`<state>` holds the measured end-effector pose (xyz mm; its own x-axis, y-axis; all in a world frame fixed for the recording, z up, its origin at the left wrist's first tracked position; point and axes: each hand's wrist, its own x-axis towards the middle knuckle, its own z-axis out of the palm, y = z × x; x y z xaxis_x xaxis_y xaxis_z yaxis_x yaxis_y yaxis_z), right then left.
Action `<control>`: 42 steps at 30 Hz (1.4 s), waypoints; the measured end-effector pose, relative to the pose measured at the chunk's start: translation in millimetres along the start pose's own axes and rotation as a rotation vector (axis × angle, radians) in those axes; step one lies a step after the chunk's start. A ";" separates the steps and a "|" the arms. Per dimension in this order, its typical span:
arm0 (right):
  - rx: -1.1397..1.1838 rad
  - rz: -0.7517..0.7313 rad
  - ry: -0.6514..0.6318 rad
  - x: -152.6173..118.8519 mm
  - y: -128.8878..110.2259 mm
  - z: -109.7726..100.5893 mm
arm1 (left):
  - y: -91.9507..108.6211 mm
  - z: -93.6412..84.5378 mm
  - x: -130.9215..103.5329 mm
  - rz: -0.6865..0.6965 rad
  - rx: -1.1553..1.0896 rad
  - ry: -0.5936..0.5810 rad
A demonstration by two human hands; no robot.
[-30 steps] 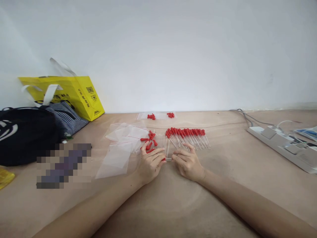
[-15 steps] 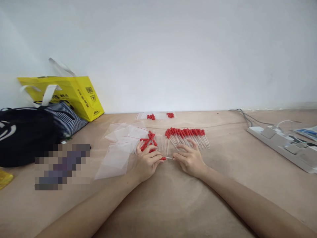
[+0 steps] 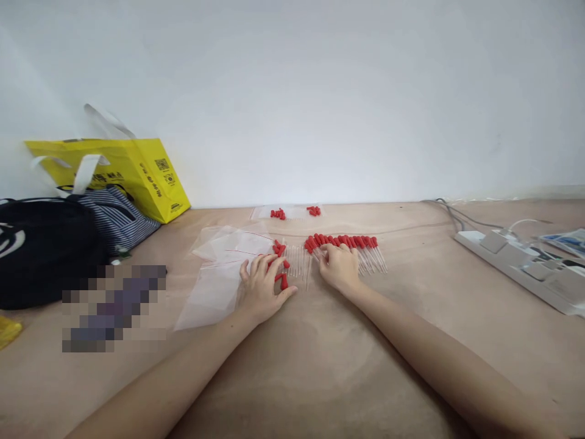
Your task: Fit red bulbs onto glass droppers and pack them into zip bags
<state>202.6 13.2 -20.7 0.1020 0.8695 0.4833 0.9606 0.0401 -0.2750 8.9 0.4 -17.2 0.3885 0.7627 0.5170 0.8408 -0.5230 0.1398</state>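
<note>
My left hand (image 3: 261, 290) has its fingers spread over loose red rubber caps (image 3: 284, 281), part of which it hides. Just right of these caps, thin clear tubes (image 3: 297, 261) lie side by side. My right hand (image 3: 339, 266) is bent over the left part of a row of red-capped droppers (image 3: 361, 242), their clear stems pointing toward me. The fingertips of my right hand are close together at the droppers; what they grip, if anything, is hidden.
Clear plastic bags (image 3: 214, 292) lie to the left. Another bag (image 3: 292, 212) with red caps is near the wall. A yellow bag (image 3: 150, 177), a black bag (image 3: 50, 250) and a striped bag (image 3: 119, 219) stand at left. At right is a power strip (image 3: 516, 268).
My left hand has let go of the red-capped dropper and spread its fingers. My right hand has moved up to the row of droppers. The dropper between the hands is gone from there.
</note>
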 end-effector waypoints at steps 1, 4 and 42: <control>-0.023 0.037 -0.010 4.8 -2.9 3.2 | -0.8 0.2 -0.2 -0.001 0.006 0.011; -0.079 0.080 -0.034 13.5 -8.0 9.7 | -1.9 -0.7 -0.9 0.004 0.035 0.041; -0.044 -0.097 -0.152 -32.6 5.9 -24.6 | 10.3 -7.5 -4.7 0.210 -0.039 -0.087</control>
<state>211.3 -26.9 -17.6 -0.0284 0.9272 0.3735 0.9748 0.1085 -0.1952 12.9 -11.4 -11.9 0.5861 0.6644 0.4637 0.7234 -0.6869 0.0698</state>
